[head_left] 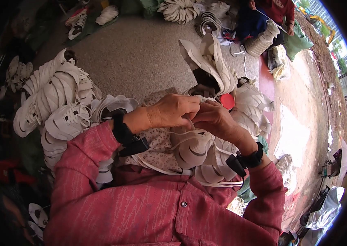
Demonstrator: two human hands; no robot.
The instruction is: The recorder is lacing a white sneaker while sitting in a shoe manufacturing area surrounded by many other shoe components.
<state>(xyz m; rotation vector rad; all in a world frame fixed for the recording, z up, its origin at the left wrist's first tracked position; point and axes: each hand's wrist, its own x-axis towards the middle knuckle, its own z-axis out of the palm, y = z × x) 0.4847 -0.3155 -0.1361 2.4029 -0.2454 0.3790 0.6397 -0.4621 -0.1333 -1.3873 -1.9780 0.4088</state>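
Note:
Close together over my lap, my left hand (173, 110) and my right hand (216, 119) meet with bent, pinching fingers. A thin white shoelace (177, 133) trails from the fingers of my left hand. What my right fingertips grip is hidden between the two hands. Just under them rests a white shoe upper (190, 151), toe toward me, on the patterned cloth (157, 141) over my lap. Beyond my hands, more white shoe uppers (212, 65) stand nested with their flaps up. A round red lid-like disc (227, 101) sits right beside my right hand.
Long nested stacks of white shoe uppers (54, 88) lie at my left, with another row (249, 106) at my right. Further stacks (179, 10) are on the speckled floor (128, 53) at the far side. A co-worker in a dark red top (278, 10) sits at the far right.

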